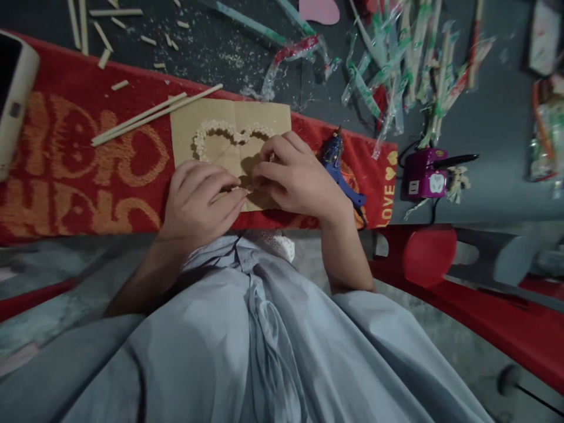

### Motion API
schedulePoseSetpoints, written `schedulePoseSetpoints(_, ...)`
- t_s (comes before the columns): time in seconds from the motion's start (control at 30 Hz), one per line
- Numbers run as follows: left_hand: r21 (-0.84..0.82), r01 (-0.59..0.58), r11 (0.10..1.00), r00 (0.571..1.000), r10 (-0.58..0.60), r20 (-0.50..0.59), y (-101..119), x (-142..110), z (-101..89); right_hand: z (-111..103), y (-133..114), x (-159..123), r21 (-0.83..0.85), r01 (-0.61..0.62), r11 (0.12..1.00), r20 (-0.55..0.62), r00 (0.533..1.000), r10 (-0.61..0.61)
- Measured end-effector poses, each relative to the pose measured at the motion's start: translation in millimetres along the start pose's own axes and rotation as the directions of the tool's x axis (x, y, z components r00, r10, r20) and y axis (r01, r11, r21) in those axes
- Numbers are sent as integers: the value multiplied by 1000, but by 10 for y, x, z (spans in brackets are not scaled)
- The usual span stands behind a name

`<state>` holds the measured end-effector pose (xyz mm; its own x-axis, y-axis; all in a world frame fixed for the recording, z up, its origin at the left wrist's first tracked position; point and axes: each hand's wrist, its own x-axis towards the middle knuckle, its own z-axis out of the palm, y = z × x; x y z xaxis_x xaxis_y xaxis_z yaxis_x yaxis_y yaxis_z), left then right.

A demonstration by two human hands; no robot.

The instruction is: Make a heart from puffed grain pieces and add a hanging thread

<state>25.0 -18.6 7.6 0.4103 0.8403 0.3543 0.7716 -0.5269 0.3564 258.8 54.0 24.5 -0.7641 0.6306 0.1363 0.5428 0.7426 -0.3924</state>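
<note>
A heart-shaped outline [200, 141] built from small pale pieces lies on a creased tan sheet of paper [185, 120]. My left hand [205, 197] is at the lower left of the heart, its fingers bent and its thumb and fingertips drawn together near the bottom point. Over the heart's right side curls my right hand [293, 173], fingertips pressed down by the outline. Both sets of fingertips cover the lower and right parts of the heart, and whatever they pinch is too small or hidden to name. Right of my right hand rests a blue glue gun [337, 164].
A red towel [132, 188] lies under the paper. Two long sticks [154, 117] touch the paper's upper left corner. Cut stick pieces [120, 85], wrapped chopsticks [414, 59], a purple power socket [425, 176] and a phone [17, 100] surround the work. A red chair [476, 317] stands right.
</note>
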Motion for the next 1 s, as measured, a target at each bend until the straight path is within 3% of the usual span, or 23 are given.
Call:
schedulePoseSetpoints(0.33, -37, 73, 997, 996, -71, 55, 75, 50, -49, -39, 29, 23, 14, 37, 999, 10, 999, -37)
schedulePoseSetpoints(0.7, -31, 24, 999, 1000, -24, 0, 55, 34, -33, -184, -78, 91, -45, -22, 999, 149, 988, 28)
schedulePoseSetpoints(0.83, -3, -12, 1000, 999, 12, -37, 45, 24, -13, -162, -43, 67, -60, 9, 998, 114, 993, -2)
schedulePoseSetpoints(1.0, 19, -52, 998, 996, 53, -74, 45, 23, -2, -97, 26, 38, -137, 142, 980, 12, 990, -142)
